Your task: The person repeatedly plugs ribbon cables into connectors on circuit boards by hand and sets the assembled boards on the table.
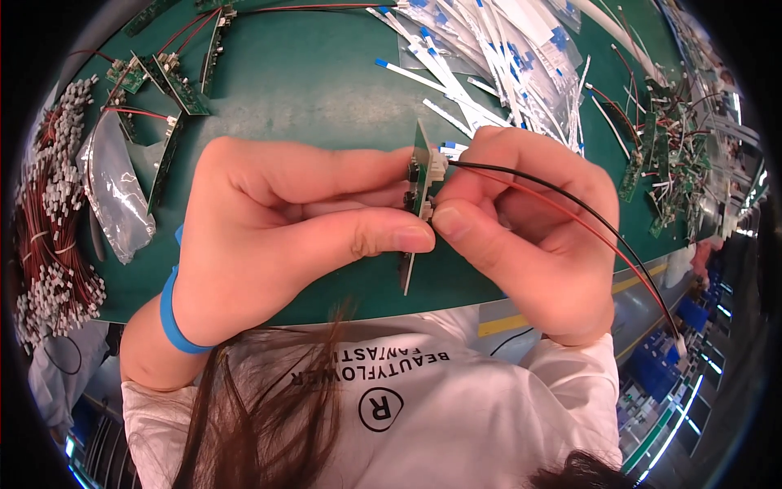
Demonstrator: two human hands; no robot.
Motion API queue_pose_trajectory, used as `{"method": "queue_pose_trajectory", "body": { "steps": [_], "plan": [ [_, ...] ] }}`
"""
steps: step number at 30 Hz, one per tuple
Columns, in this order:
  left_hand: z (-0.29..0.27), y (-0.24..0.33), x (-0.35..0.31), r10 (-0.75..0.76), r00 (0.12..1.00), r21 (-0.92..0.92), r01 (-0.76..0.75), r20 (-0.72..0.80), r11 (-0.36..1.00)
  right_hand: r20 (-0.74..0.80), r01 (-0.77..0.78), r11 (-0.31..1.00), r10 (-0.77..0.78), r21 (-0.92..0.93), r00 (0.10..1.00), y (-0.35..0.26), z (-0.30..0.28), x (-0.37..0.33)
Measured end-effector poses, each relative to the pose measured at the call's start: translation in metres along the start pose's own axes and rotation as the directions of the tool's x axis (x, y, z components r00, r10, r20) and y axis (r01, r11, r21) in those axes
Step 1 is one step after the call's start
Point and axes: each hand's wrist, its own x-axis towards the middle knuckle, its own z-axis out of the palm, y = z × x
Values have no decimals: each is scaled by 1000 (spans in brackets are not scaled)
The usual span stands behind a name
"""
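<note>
Left hand point(269, 216) pinches a circuit board point(422, 161); right hand's point(538, 216) narrow fingers meet a two-wire cable's point(568, 196) plug point(440, 166), grip unclear. Seating it likely needs straight pressure.

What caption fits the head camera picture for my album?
Left hand grips a green circuit board, right hand at its black and red wires.

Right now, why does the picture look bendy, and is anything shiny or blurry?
Head view: the fisheye lens bends the green table, whose top has a pale sheen; head view: the plastic bag at left catches white glare; head view: the held circuit board looks fairly clear, but the blue bins lower right look fuzzy.
</note>
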Motion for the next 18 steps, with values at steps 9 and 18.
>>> {"method": "queue_pose_trajectory", "body": {
  "steps": [9,18],
  "plan": [
    [-1,4,-2,-64,997,-298,74,45,952,-92,-139,972,159,189,983,-13,3,2],
    [-1,1,0,1,999,-180,7,42,984,12,-39,996,38,85,999,0,-3,2]
  ]
}}
